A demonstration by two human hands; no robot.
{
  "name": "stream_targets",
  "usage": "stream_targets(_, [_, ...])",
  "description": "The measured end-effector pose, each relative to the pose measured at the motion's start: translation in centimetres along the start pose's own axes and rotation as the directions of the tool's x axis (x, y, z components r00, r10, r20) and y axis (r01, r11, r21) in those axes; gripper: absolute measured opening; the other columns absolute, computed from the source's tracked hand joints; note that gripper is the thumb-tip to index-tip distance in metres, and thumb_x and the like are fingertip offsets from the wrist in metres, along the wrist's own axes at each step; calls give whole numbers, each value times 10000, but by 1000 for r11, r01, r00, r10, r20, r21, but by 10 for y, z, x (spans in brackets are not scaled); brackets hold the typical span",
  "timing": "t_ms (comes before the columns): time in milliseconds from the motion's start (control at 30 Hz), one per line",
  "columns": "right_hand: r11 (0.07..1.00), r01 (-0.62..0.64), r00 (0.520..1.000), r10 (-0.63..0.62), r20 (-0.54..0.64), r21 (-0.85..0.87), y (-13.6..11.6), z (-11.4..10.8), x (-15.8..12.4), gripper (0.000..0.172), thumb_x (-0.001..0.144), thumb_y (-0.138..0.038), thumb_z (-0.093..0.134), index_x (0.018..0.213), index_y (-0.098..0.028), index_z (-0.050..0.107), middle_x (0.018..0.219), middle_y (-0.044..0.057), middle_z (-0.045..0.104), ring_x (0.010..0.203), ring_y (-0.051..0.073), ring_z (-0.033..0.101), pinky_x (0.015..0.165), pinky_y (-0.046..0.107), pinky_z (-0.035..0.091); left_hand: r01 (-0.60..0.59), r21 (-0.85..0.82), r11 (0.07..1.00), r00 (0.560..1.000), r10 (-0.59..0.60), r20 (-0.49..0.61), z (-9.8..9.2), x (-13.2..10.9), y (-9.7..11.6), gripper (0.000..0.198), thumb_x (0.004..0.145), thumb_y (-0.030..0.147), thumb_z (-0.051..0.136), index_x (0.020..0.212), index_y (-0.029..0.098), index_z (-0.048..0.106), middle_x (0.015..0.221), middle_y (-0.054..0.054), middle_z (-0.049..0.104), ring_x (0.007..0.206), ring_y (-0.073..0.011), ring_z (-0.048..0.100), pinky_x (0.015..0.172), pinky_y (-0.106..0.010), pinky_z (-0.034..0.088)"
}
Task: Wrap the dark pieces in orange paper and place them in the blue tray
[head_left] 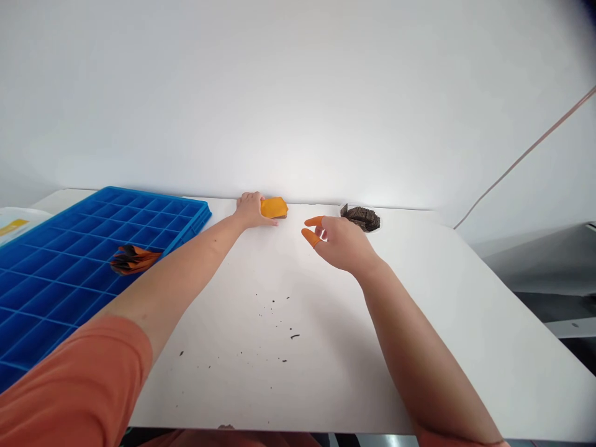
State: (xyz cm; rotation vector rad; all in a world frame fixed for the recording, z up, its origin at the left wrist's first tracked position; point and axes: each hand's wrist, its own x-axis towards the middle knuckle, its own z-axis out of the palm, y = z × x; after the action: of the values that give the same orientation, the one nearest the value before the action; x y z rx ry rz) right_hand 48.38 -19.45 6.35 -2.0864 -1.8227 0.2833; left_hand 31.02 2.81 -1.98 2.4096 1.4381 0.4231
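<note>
My left hand (250, 210) is at the far edge of the table, closed around the left end of a stack of flat orange packets (274, 207). Its thumb lies along the front of the stack, while the other fingertips are partly hidden. To the right, my right hand (339, 242) hovers over the table with its thumb and forefinger apart and nothing between them. Both of those fingers wear orange finger cots. Just behind this hand a round clear dish (372, 228) holds many thin dark brown pieces (362, 217).
A blue compartment tray (195, 225) fills the left side, with a bundle of orange and black packets (133, 258) in it. Beyond is a white container (28, 215) with a yellow patch. Dark crumbs lie across the white table (223, 397). A cable (526, 153) runs along the wall at right.
</note>
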Motion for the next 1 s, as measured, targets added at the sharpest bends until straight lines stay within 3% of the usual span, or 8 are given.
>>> stream_targets(333, [996, -12, 1000, 12, 3, 85, 3, 10, 4, 415, 971, -457, 563, 1297, -232, 687, 1114, 61, 764, 987, 237, 698, 757, 358, 503, -92, -134, 987, 982, 68, -175, -5, -11, 10, 872, 525, 584, 911, 1137, 254, 385, 1321, -114, 536, 1326, -337, 447, 1125, -470, 356])
stream_targets(433, [953, -70, 987, 109, -117, 294, 8, 24, 14, 551, 913, -511, 637, 1385, -226, 623, 1210, 79, 733, 995, 227, 692, 782, 369, 539, -141, -187, 972, 964, 92, -251, -2, -24, 23, 882, 542, 551, 926, 1160, 254, 372, 1317, -107, 534, 1315, -329, 453, 1123, -469, 358])
stream_targets(533, [789, -100, 949, 258, -180, 606, 16, 43, 26, 762, 808, -634, 720, 1429, -220, 567, 1294, 96, 693, 1023, 214, 686, 750, 341, 577, -202, -264, 943, 944, 115, -310, 1, -42, 38, 906, 556, 550, 939, 1191, 259, 361, 1328, -104, 524, 1319, -326, 451, 1119, -471, 368])
stream_targets(600, [673, -81, 945, 286, -158, 735, 18, 54, 31, 729, 798, -656, 716, 1361, -204, 615, 1221, 85, 715, 990, 195, 690, 757, 330, 587, -232, -323, 918, 940, 126, -317, 1, -57, 47, 894, 563, 564, 941, 1185, 268, 370, 1328, -99, 523, 1316, -330, 452, 1098, -473, 391])
stream_targets(700, [601, -28, 943, 280, -178, 799, 13, 61, 32, 588, 744, -662, 768, 1090, -187, 726, 1040, 62, 748, 921, 180, 685, 778, 324, 581, -266, -389, 882, 939, 145, -313, -6, -79, 54, 878, 571, 552, 948, 1194, 276, 395, 1343, -102, 523, 1309, -337, 458, 1059, -472, 424])
stream_targets(800, [526, -29, 952, 275, -138, 850, -3, 59, 27, 540, 675, -674, 813, 886, -185, 722, 834, 31, 726, 753, 155, 662, 749, 331, 580, -302, -410, 861, 930, 171, -326, -20, -100, 54, 885, 554, 552, 959, 1201, 274, 423, 1330, -104, 541, 1279, -343, 487, 1045, -484, 435])
stream_targets(900, [501, -8, 949, 276, -152, 865, -19, 54, 19, 555, 616, -690, 847, 811, -189, 709, 760, 20, 708, 689, 148, 643, 742, 339, 581, -345, -410, 844, 913, 202, -353, -39, -118, 52, 868, 548, 552, 962, 1198, 267, 462, 1303, -99, 580, 1255, -345, 517, 1037, -490, 446])
stream_targets(1000, [513, 29, 939, 281, -200, 858, -29, 49, 9, 556, 591, -682, 870, 802, -192, 712, 756, 17, 705, 678, 142, 631, 729, 329, 565, -373, -471, 799, 919, 250, -304, -55, -135, 49, 683, 660, 521, 905, 1174, 274, 531, 1245, -71, 650, 1176, -310, 585, 953, -454, 494])
